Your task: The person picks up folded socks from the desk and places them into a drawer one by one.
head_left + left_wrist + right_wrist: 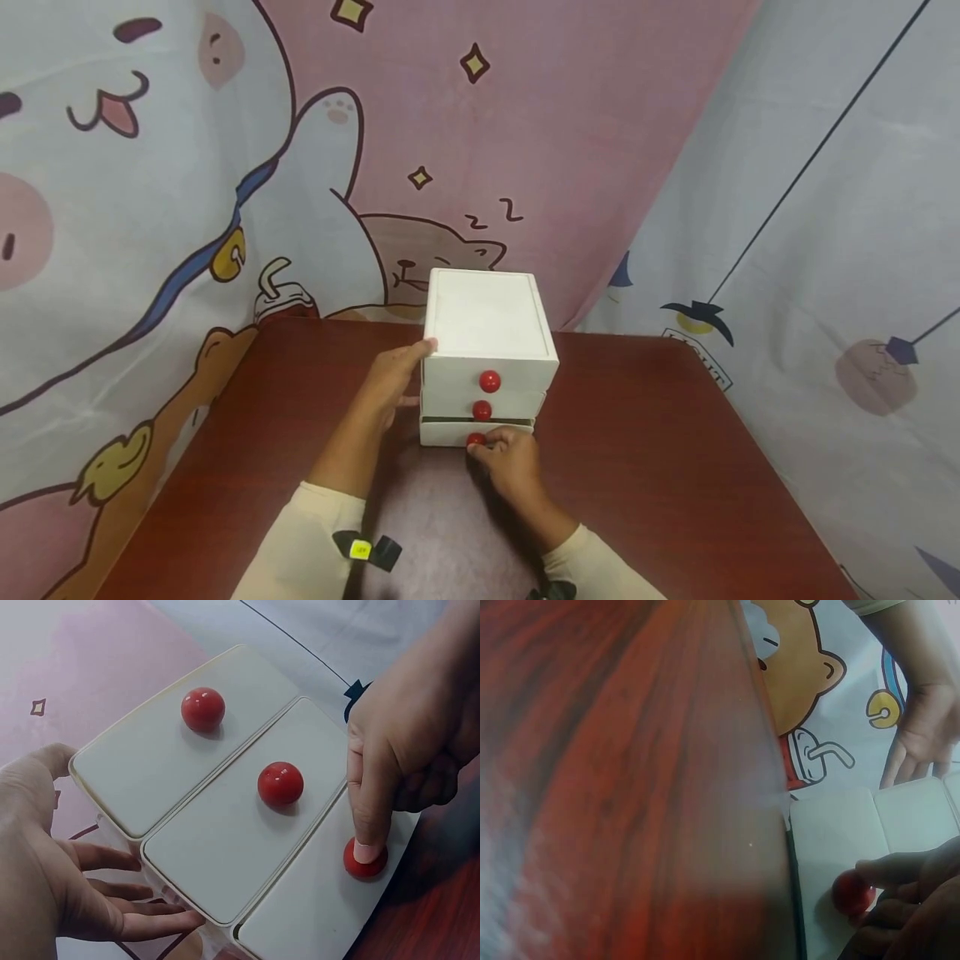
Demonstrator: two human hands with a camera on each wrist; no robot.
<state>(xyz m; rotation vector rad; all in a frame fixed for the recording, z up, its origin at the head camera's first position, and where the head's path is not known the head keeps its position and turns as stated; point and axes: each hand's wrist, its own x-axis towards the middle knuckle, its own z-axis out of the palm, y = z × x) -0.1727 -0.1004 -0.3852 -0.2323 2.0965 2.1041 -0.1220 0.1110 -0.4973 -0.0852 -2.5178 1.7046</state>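
A small white drawer unit (pixel 487 317) stands on the table with three stacked drawers, each with a round red knob. The bottom drawer (pixel 442 433) sits slightly forward, a dark gap showing above its front. My right hand (pixel 513 467) pinches the bottom knob (pixel 365 859) between thumb and finger. My left hand (pixel 390 379) steadies the unit's left side, thumb at the top edge and fingers spread along the side wall. The top knob (pixel 202 709) and middle knob (pixel 280 784) are untouched. The drawers' insides are hidden.
The dark red wooden table (pixel 645 433) extends around the unit. Behind it hangs a cartoon-print cloth (pixel 585 125) that meets the table's back edge. A black strap with a yellow tag (pixel 360 550) is on the left sleeve.
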